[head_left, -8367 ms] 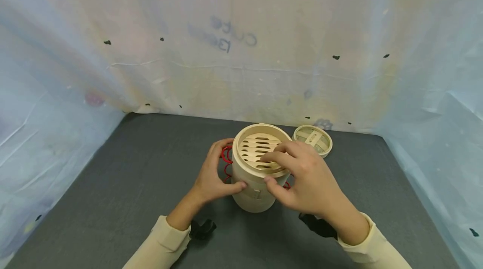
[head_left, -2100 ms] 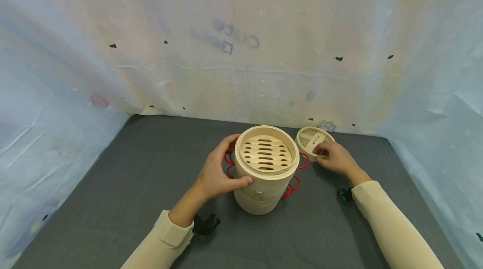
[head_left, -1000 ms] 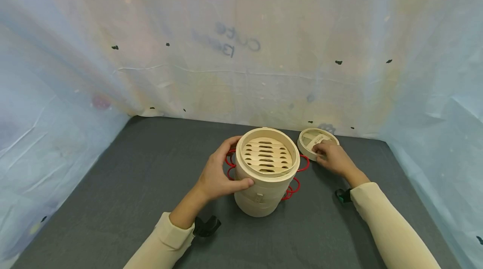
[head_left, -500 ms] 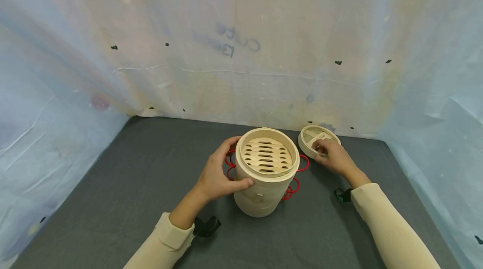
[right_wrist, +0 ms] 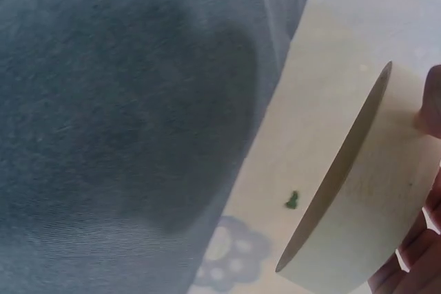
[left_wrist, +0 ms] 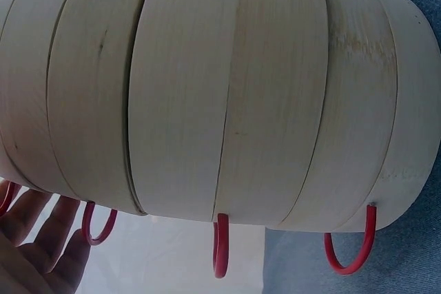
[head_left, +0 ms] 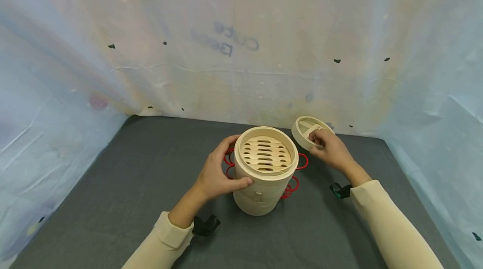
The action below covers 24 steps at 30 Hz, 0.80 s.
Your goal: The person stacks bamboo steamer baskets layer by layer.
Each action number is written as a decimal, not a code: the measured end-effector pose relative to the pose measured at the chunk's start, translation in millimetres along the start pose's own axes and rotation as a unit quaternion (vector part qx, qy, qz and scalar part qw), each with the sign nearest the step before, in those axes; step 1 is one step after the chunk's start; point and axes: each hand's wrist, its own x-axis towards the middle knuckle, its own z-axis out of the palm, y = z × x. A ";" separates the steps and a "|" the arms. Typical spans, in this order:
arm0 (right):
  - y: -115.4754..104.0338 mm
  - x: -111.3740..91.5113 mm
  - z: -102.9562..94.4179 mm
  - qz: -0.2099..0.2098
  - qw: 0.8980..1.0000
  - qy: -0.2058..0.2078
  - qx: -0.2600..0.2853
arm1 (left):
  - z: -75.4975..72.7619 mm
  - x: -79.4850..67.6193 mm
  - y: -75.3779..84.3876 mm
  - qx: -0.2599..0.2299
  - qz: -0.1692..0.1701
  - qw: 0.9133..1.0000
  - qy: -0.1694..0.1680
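Note:
A stack of bamboo steamer baskets [head_left: 256,195] stands upright in the middle of the table, its slatted top basket uncovered. My left hand [head_left: 216,179] grips the stack's left side, thumb at the front. In the left wrist view, the tiers [left_wrist: 186,101] fill most of the picture, with red loop handles [left_wrist: 220,246] along their side. Behind and right of the stack, my right hand [head_left: 332,151] holds the round steamer lid [head_left: 299,137] by its strap and near rim. The lid [right_wrist: 372,197] tilts above the table in the right wrist view, thumb on its rim.
A dark grey cloth [head_left: 151,168] covers the table. Pale plastic sheeting [head_left: 241,84] hangs close behind the lid and along both sides. Red loops [head_left: 303,161] stick out from the stack's right side, towards the right hand.
The right hand first leaves the slatted top and takes hold of the lid at the right. Now the lid has risen off the table, tilted, slightly leftward. The left hand stays on the stack.

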 end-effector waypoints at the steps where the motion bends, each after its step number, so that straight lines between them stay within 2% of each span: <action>1: -2.4 0.7 -1.1 -0.004 1.000 0.002 0.001 | -0.2 0.0 0.0 0.000 -0.001 1.000 0.001; 17: -32.8 6.7 -26.0 -0.083 0.995 0.054 0.005 | -1.4 0.7 -0.6 0.002 -0.004 1.000 0.000; 24: -49.0 10.1 -39.4 -0.125 0.988 0.087 0.014 | -1.8 0.8 -0.8 0.008 -0.004 1.000 0.001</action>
